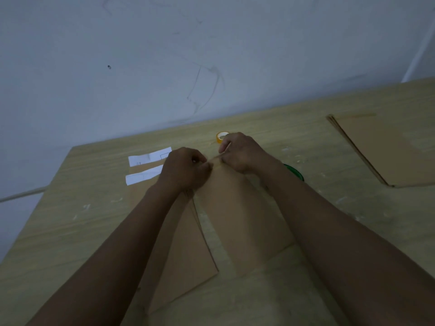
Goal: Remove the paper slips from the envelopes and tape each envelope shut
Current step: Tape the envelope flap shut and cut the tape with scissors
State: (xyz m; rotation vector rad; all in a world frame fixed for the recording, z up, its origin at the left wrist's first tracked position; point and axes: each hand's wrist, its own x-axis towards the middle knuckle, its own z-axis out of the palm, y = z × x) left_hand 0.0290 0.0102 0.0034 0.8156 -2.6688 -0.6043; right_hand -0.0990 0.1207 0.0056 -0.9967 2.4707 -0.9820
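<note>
A brown envelope [237, 215] lies lengthwise on the wooden table in front of me. At its far end my left hand [186, 169] and my right hand [242, 152] meet, fingers curled, pinching a short strip of yellowish tape [217, 159] stretched between them over the envelope's flap. A small roll of yellow tape [221, 136] stands just behind my right hand. Two white paper slips [150, 156] [143, 176] lie to the left. Under my left arm lies a stack of brown envelopes [186, 262].
Another pile of brown envelopes [395, 151] sits at the right of the table [70, 231]. A green round object [294, 172] peeks out behind my right wrist. A blue-grey wall rises right behind the table's far edge.
</note>
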